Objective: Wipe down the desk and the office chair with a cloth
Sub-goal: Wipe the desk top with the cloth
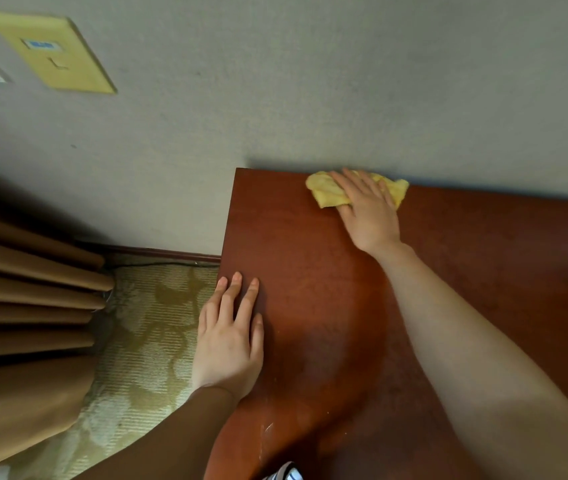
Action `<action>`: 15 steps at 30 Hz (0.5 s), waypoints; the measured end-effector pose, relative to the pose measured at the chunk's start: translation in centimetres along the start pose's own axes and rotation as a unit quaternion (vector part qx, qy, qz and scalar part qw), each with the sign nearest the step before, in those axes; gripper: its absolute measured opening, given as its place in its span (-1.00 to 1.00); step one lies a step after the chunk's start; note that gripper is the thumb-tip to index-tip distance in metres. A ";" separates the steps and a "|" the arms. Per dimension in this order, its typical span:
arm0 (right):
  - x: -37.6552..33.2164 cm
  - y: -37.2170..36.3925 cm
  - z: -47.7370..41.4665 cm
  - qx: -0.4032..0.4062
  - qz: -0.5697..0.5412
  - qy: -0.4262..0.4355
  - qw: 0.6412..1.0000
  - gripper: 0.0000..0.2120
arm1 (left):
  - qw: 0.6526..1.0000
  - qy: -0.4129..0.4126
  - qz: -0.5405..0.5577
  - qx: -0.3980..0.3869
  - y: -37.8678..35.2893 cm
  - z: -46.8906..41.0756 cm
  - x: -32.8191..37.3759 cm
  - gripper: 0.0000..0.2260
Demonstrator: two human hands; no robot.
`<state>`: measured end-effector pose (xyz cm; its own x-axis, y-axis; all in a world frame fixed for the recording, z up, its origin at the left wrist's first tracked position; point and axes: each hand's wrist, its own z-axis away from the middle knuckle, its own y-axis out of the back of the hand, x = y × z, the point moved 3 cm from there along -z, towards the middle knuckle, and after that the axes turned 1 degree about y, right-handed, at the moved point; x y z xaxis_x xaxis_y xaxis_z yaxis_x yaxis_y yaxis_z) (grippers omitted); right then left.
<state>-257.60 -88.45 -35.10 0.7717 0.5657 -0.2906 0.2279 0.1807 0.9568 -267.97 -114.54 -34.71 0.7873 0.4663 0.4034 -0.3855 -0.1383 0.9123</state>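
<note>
While the left hand lies flat with straight fingers on the left edge of the reddish-brown wooden desk, the right hand presses a crumpled yellow cloth under spread, straight fingers. The cloth sits at the desk's far edge, against the grey wall. Brown curtains hang at left over patterned carpet.

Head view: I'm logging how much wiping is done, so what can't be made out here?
- Office chair: nowhere in the head view.
- Desk: right and near parts cut off by the frame edges.
- Cloth: its middle hidden under the right hand.
- Label on the yellow wall plate: too small and blurred to read.
- Striped thing: cut off by the bottom edge.
</note>
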 end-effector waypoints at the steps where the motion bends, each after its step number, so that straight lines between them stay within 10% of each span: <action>1: 1.3 0.4 0.6 0.007 -0.001 -0.024 1.000 -0.51 | 1.000 0.002 0.000 -0.001 0.0 0.0 0.0 -0.51; 10: 3.4 0.9 4.4 0.066 -0.059 -0.308 0.947 -0.55 | 1.000 0.004 -0.004 -0.018 -0.3 -0.1 0.3 -0.49; 15: -2.8 -0.9 3.1 -0.014 -0.052 -0.200 0.978 -0.56 | 1.000 0.002 -0.010 -0.027 -0.2 -0.1 0.3 -0.49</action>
<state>-258.11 -92.72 -35.16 0.9171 0.1834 -0.3540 0.3057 0.2465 0.9197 -267.65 -114.30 -34.79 0.7937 0.4716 0.3843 -0.3943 -0.0822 0.9153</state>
